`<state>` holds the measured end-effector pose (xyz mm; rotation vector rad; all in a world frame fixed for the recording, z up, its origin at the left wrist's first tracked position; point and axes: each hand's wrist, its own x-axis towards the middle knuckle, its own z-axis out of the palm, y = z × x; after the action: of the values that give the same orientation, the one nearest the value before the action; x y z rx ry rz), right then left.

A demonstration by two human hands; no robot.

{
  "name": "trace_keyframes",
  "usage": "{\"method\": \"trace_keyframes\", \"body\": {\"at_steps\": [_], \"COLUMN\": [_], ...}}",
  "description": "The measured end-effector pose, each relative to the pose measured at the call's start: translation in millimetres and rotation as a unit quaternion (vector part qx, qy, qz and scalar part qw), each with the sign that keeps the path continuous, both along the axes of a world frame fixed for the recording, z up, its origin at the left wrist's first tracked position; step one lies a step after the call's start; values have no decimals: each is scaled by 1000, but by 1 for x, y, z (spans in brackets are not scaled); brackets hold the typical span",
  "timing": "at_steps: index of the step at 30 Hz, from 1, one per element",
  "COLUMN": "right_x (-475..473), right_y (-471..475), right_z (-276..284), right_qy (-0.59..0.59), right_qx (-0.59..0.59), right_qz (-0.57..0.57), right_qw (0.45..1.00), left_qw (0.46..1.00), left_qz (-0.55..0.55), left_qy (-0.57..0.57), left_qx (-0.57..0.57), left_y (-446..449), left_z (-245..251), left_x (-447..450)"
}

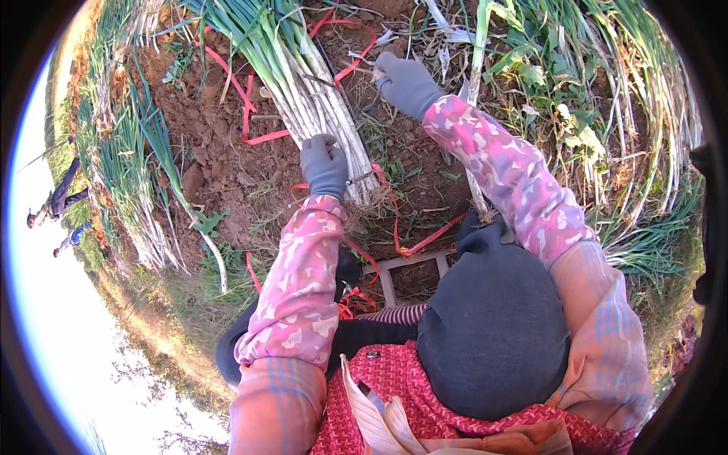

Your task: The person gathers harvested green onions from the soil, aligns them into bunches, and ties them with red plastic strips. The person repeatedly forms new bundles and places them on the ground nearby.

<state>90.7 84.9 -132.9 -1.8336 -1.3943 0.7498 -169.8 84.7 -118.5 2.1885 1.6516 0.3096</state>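
A bundle of long green onions (318,108) lies on the soil in front of me, leaves pointing away and roots towards my knees. My left hand (325,162), in a grey glove, rests at the left edge of the white stalks; its grip is partly hidden. Beyond the bundle's right side, my right hand (408,82), also gloved in grey, has curled fingers by some dry, thin plant matter; what it holds is unclear. Red plastic strapping (392,199) winds on the ground around and under the bundle. A single green onion (475,74) lies to the right, partly behind my right sleeve.
More green onions lie in rows at the left (128,210) and right (660,114). A leafy weed (574,128) lies among the right ones. A metal frame (389,278) stands between my legs. Two people (60,199) are far off at the left.
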Motion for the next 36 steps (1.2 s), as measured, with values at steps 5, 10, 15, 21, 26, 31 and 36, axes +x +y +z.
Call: {"method": "trace_keyframes", "body": {"at_steps": [5, 10, 15, 21, 26, 31, 36], "right_x": [60, 43, 34, 41, 28, 38, 47], "right_y": [-65, -156, -233, -220, -240, -224, -235], "right_z": [38, 47, 43, 59, 46, 90, 98], "right_qy": [265, -2, -136, 119, 451, 614, 449], "right_qx": [-151, -138, -159, -155, -92, -213, -113], "right_qz": [-124, -62, -53, -13, -30, 83, 132], "right_qw": [944, 988, 976, 981, 887, 755, 876], "left_qw": [999, 985, 973, 931, 724, 760, 640], "left_qz": [-18, 17, 0, -1, 1, 108, 65], "left_qy": [18, -2, -206, -198, -392, -376, -595], "left_qx": [-25, -174, -104, -308, -568, -518, -481], "left_y": [2, 24, -14, -125, -116, -103, -64], "left_z": [-4, 32, 91, 68, 72, 113, 202], "left_x": [-1, 11, 113, 164, 179, 186, 192]}}
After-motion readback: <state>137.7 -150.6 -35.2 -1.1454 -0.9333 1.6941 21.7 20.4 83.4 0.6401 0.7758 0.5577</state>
